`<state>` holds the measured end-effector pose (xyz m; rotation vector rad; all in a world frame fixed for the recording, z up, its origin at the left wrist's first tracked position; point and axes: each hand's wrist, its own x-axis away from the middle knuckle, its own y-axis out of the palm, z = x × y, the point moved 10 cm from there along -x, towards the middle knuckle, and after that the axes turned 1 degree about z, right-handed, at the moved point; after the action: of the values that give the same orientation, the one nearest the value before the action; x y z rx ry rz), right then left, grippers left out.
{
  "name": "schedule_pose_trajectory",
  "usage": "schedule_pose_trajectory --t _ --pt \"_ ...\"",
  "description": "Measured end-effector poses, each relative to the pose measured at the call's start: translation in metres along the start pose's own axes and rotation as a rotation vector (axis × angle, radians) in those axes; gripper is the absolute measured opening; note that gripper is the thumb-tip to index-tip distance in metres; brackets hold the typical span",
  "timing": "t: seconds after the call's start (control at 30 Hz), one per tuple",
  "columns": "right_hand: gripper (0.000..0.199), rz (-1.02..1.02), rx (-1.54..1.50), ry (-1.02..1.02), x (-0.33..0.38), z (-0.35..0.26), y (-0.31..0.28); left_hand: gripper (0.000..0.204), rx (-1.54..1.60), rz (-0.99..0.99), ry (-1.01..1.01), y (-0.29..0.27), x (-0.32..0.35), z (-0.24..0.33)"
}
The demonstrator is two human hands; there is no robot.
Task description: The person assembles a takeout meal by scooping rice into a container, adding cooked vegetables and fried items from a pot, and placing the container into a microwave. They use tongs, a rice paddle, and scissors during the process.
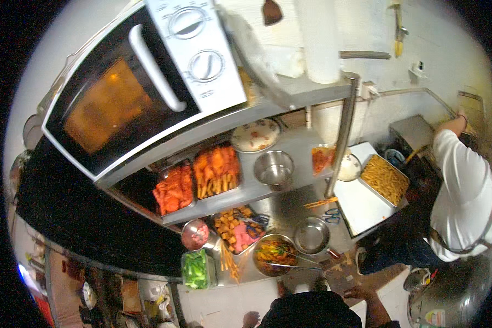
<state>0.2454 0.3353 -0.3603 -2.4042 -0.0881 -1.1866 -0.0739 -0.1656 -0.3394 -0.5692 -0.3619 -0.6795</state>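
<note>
My right hand (357,293) hangs low beside my dark-clad body, fingers stretched out and nothing visible in them. At the lower edge my left hand (250,318) shows only in part, dark and small; its grip is unclear. Both are apart from the metal counter. Nearest stands a steel bowl of mixed, sauced vegetables (273,252) with metal tongs (295,267) resting across it. Left of it are wooden skewers (229,263), a clear tub of chopped greens (195,269), a bowl of pink pieces (199,235) and a tray of brown cubes and pink slices (236,232).
An empty steel bowl (311,236) and blue-handled scissors (332,215) lie to the right. The shelf (235,197) above bears trays of red skewered food (217,168) and a pot (274,168); a microwave (142,82) sits higher. A person in white (467,191) works at right.
</note>
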Motion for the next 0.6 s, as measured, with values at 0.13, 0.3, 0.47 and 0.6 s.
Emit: schedule_pose_trajectory --t 0.13,0.3,0.47,0.6 --pt "0.042 0.266 0.669 -0.211 -0.035 -0.004 -0.006 0.036 -0.662 -0.303 -0.221 0.041 -0.003 -0.02" --pt "0.053 0.283 0.083 0.053 -0.023 0.021 -0.017 0.037 0.141 -0.2 -0.409 0.056 -0.053 0.017" --pt "0.038 0.301 -0.093 0.174 -0.022 0.069 0.008 0.038 0.284 -0.234 -0.421 0.073 -0.09 0.057" --pt "0.029 0.304 0.587 0.037 -0.035 0.082 0.058 0.038 0.279 -0.282 -0.41 0.085 -0.105 0.078"
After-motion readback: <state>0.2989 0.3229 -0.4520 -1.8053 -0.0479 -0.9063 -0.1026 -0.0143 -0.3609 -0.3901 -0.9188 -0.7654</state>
